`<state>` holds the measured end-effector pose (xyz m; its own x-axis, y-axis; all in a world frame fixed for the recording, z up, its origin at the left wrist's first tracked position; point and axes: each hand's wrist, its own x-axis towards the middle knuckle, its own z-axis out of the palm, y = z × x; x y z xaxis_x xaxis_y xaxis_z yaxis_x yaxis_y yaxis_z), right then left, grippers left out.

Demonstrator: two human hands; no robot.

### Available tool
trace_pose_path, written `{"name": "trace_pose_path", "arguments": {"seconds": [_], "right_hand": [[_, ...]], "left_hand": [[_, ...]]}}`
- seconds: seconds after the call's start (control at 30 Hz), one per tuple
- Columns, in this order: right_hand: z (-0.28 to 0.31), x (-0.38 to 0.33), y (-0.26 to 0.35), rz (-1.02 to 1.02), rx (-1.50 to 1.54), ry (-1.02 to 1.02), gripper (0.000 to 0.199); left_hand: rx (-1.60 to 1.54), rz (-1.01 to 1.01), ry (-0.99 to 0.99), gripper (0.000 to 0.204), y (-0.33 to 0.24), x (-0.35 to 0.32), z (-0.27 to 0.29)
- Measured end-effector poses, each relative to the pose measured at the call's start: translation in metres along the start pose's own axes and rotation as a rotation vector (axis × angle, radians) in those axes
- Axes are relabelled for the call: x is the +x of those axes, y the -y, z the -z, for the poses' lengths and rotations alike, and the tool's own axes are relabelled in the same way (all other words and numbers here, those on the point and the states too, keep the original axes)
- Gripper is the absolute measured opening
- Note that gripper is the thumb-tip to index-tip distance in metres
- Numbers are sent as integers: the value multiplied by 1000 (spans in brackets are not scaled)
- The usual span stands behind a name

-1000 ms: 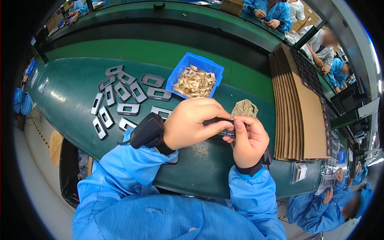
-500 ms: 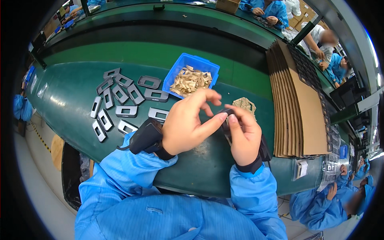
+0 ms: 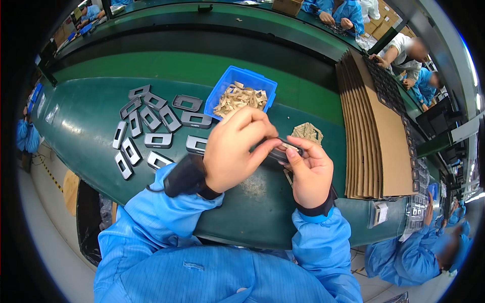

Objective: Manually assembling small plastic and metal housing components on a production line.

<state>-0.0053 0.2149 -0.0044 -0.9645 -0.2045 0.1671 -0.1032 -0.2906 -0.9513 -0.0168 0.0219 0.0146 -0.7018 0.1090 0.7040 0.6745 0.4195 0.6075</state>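
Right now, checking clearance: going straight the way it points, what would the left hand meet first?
Likely the dark part between both hands, then the right hand; depth is unclear.

On the right side of the green bench (image 3: 81,121), a stack of cardboard sheets (image 3: 386,151) was placed, with a row of black parts (image 3: 384,91) alongside it. Just beside its near end lay a small clear bag (image 3: 379,213). A co-worker (image 3: 404,260) in blue was at the lower right. Beyond the bench, another worker (image 3: 341,15) was near a brown box (image 3: 289,7). On the left, a black bin (image 3: 87,222) stood beside a wooden board (image 3: 70,192).
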Motion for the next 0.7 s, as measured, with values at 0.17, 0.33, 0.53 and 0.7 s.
{"name": "trace_pose_path", "arguments": {"seconds": [0.17,0.33,0.53,0.7], "right_hand": [[-12,-3,1,51,-9,87,43],[-3,-5,-4,188,-320,33,48],[-9,-5,-4,456,-709,-49,31],[-7,1,-1,676,-907,-9,37]], "left_hand": [[299,-280,-65,25,-2,2,5],[197,-226,-5,24,-8,1,-1],[165,-174,41,20,-10,-2,1],[117,-129,61,18,-9,-3,1]]}}
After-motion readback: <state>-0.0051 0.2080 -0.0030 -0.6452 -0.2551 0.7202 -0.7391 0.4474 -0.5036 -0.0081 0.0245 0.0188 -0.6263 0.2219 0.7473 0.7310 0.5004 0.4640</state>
